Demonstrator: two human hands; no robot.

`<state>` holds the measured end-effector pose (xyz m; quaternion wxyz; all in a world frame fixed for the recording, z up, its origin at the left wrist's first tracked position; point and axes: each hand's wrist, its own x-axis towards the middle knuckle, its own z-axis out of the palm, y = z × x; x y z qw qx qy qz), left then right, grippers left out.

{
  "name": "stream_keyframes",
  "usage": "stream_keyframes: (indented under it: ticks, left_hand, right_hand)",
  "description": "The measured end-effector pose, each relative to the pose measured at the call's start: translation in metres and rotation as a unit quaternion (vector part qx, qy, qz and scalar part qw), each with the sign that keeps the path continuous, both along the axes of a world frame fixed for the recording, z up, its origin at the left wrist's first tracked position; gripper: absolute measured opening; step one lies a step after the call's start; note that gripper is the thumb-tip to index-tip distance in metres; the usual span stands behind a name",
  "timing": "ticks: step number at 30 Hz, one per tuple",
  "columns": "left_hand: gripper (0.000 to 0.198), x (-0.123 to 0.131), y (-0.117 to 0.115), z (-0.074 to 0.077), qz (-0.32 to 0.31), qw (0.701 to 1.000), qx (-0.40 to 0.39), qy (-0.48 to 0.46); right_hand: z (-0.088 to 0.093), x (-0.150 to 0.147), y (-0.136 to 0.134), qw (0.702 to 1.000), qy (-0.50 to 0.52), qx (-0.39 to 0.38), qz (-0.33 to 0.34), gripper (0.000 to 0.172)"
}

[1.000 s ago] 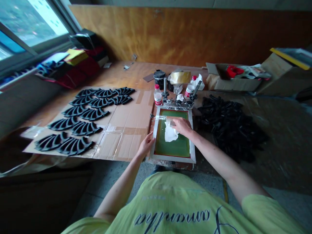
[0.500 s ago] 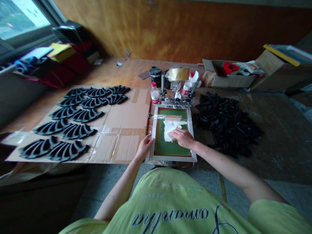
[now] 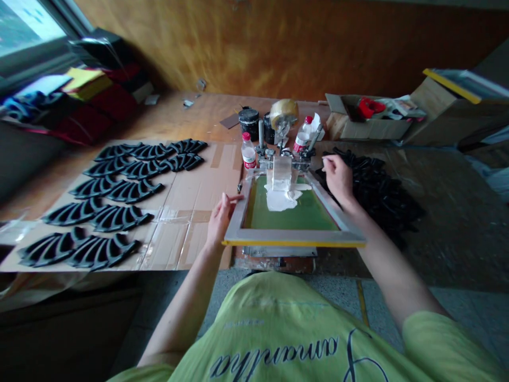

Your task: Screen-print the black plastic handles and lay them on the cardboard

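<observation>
My left hand (image 3: 220,216) grips the left rail of a silver screen-printing frame (image 3: 294,237), whose front edge is tilted up off the base (image 3: 278,251) beneath it. The frame's mesh (image 3: 306,215) is green, with a white squeegee and white ink (image 3: 281,183) lying near its hinged far end. My right hand (image 3: 338,178) is off the frame, at the near edge of a heap of black plastic parts (image 3: 382,185). Its fingers are curled against the heap, and whether they hold a part is unclear.
Several black fan-shaped parts (image 3: 119,185) lie in rows on flattened cardboard (image 3: 199,180) to the left. Behind the frame stand two small bottles (image 3: 248,154), a black jar (image 3: 249,121) and a tape roll (image 3: 283,111). An open carton (image 3: 369,127) sits at back right.
My right hand left the white ink on the mesh and moved right to the black heap. The frame's front edge has risen, with my left hand still on its left rail.
</observation>
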<state>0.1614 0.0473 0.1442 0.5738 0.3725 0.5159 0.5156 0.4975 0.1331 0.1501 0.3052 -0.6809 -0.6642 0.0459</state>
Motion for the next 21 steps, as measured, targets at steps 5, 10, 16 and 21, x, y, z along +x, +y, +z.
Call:
stream_keyframes:
  ticks: [5,10,16,21]
  left_hand:
    - [0.057,0.020,0.055,0.051,0.017,0.989,0.147,-0.023]
    - [0.058,0.038,0.040,0.037,0.029,0.995,0.094,-0.028]
    - [0.059,0.068,-0.050,-0.048,-0.175,0.949,-0.251,-0.079]
    - [0.047,0.012,-0.033,-0.088,-0.071,0.968,-0.222,0.094]
  right_hand:
    - [-0.066,-0.012,-0.049,0.984,-0.045,-0.138,0.101,0.034]
    - [-0.090,-0.077,-0.085,0.952,-0.161,-0.236,0.109,0.022]
    - [-0.077,-0.119,-0.117,0.973,-0.050,-0.150,0.168,0.017]
    - [-0.085,-0.041,-0.127,0.960,-0.057,-0.166,0.219,0.029]
